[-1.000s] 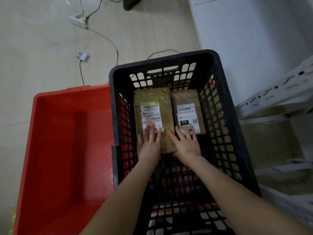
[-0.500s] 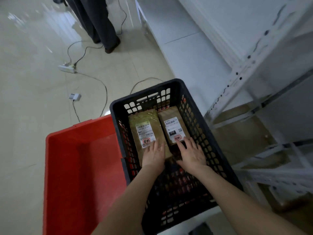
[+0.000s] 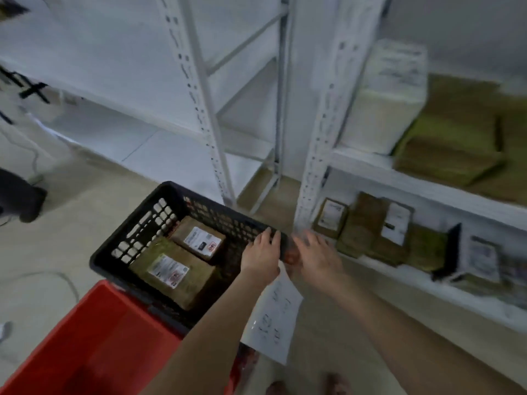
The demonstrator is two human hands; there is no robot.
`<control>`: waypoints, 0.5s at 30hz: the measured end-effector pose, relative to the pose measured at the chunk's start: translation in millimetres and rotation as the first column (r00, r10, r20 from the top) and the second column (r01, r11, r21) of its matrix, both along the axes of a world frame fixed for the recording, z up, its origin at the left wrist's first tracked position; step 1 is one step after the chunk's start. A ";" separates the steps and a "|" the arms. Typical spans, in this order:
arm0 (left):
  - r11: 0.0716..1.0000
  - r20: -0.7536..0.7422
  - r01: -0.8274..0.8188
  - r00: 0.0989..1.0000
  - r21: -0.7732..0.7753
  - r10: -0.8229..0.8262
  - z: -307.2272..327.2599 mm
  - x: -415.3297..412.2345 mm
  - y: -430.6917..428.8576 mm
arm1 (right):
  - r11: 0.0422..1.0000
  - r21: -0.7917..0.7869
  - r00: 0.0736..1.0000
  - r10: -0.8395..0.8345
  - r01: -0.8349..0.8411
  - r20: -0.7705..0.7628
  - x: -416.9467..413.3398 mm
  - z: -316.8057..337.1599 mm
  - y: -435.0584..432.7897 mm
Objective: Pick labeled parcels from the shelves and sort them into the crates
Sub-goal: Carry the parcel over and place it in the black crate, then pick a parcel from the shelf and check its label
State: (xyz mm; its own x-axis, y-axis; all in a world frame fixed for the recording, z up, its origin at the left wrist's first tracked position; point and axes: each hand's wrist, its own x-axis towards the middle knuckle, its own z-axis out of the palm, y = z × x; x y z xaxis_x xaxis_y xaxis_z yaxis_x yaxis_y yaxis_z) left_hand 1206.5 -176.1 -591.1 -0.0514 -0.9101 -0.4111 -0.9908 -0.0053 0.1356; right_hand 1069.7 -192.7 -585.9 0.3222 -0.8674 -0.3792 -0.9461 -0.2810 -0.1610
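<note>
Left hand: the left hand [image 3: 261, 255] is out over the right rim of the black crate [image 3: 142, 223], palm down. Its fingers [image 3: 268, 236] are straight and lie on the rim, grasping nothing.
Right hand: the right hand [image 3: 316, 255] is just beside the left one, outside the crate and stretched toward the lower shelf [image 3: 399, 273]. It is smeared by motion, but the fingers read as spread and released, with nothing in them.
Parcels in the crate: two brown labelled parcels lie flat on the crate floor, labels up. The near parcel [image 3: 171, 270] is the bigger one and the far parcel [image 3: 199, 238] sits right against it at the back wall. Neither hand touches them.
Red crate: the red crate [image 3: 99, 337] stands hard against the black one, on the near left side.
Shelf parcels: a row of brown shelf parcels [image 3: 362, 223] lies on the lower shelf just past the right fingertips, several showing white labels. The print is too blurred to read.
Upper shelf: the upper shelf [image 3: 370, 166] carries a white parcel [image 3: 385, 98] standing on end and, beside it, a brown stack [image 3: 447, 146] lying flat.
Shelf post: a white perforated shelf post [image 3: 322, 138] rises between the black crate and the stocked shelves.
Paper: a sheet of paper [image 3: 273, 317] with handwriting shows below the two wrists, at the crate's right side. Whether it hangs from the crate or lies on the floor, I cannot tell.
</note>
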 end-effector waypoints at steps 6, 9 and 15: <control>0.941 0.048 0.316 0.949 -0.117 -0.313 52.7 -138.0 1.5 | 0.945 -0.149 0.954 -0.298 0.293 -0.014 -147.2 56.9 42.6; 0.888 0.080 0.438 0.899 -0.141 -0.430 79.8 -216.9 14.3 | 0.891 -0.208 0.909 -0.416 0.404 -0.013 -225.0 81.0 77.3; 0.726 0.151 0.629 0.775 -0.277 -0.614 139.6 -378.6 76.5 | 0.737 -0.350 0.799 -0.599 0.578 0.058 -375.3 124.2 169.2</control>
